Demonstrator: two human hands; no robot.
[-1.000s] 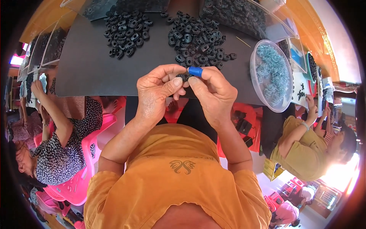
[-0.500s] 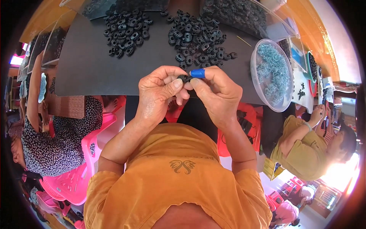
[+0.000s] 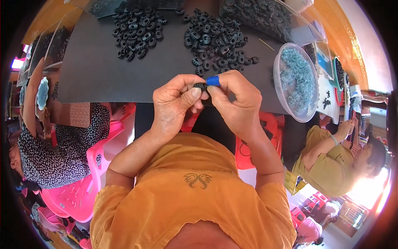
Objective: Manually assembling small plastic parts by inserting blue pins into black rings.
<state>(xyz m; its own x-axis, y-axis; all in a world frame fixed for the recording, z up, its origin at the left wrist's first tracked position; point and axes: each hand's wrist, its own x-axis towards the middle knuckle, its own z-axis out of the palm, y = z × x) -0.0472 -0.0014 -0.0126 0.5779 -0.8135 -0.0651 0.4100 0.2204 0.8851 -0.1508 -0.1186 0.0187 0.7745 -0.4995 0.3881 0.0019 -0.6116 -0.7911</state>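
Observation:
Between my two hands, just over the near edge of the table, is a small black toothed plastic piece, looking like a hair claw clip (image 3: 201, 86). My left hand (image 3: 169, 103) pinches it between thumb and fingers. The thumb and index finger of my right hand (image 3: 239, 101) are closed at its right end. Blue tape (image 3: 213, 81) wraps my right index fingertip. My fingers partly cover the clip, so its inner parts are hidden. Beyond my hands lie two heaps of similar black clip pieces, a left heap (image 3: 139, 33) and a right heap (image 3: 212, 41).
To the right stands a clear round tub (image 3: 276, 85) of small bluish coiled bits. A thin stick (image 3: 266, 44) lies near it on the dark table (image 3: 95, 62). Clear bins of black pieces line the back. People sit at both sides, one beside a pink chair (image 3: 76, 199).
My hands stay at almost the same place on the clip. The right index finger has tilted slightly. The view has shifted a little.

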